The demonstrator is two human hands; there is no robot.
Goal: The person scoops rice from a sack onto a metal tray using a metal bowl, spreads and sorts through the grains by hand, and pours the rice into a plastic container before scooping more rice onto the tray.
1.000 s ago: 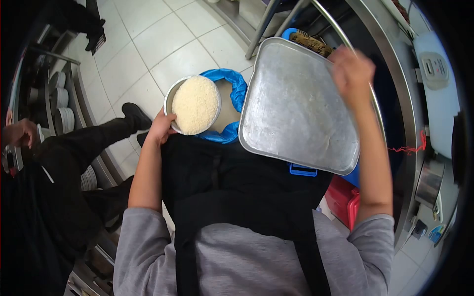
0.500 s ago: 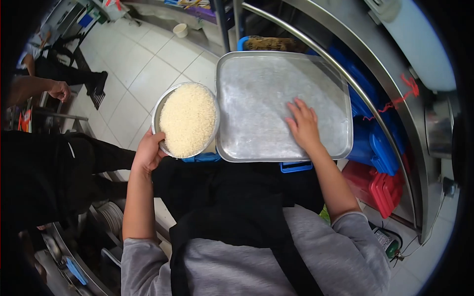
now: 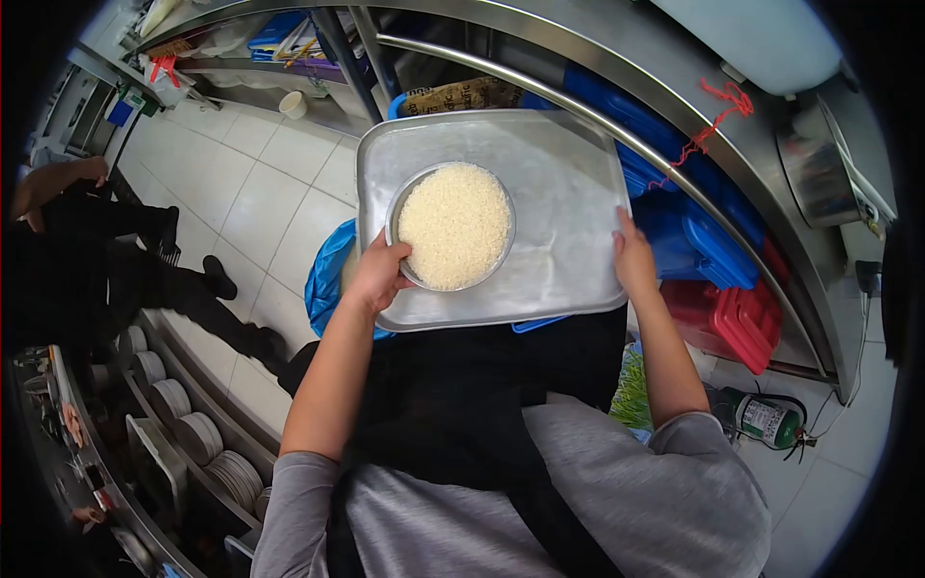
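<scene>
My left hand (image 3: 379, 274) is closed on the rim of a round metal bowl (image 3: 392, 218), its thumb inside against the grains. White uncooked rice (image 3: 456, 226) fills the bowl. It is over the left half of a rectangular metal tray (image 3: 568, 236); whether it rests on the surface or hovers just above, I cannot tell. At the tray's right edge, my right hand (image 3: 633, 258) grips the rim, its lower fingers partly hidden. A blue plastic bag (image 3: 330, 268) shows beyond the tray's left side.
A curved metal rail (image 3: 578, 103) runs close behind the tray. Blue bins (image 3: 708, 246) and a red bin (image 3: 723, 313) stand at the right, near a green cylinder (image 3: 768, 420). Another person's leg (image 3: 207, 306) reaches in from the left, above racks of stacked plates (image 3: 199, 438).
The bowl of rice has moved right, from beside the tray to over it. My right hand has gone from lying on the tray's surface to its right edge. The view has shifted.
</scene>
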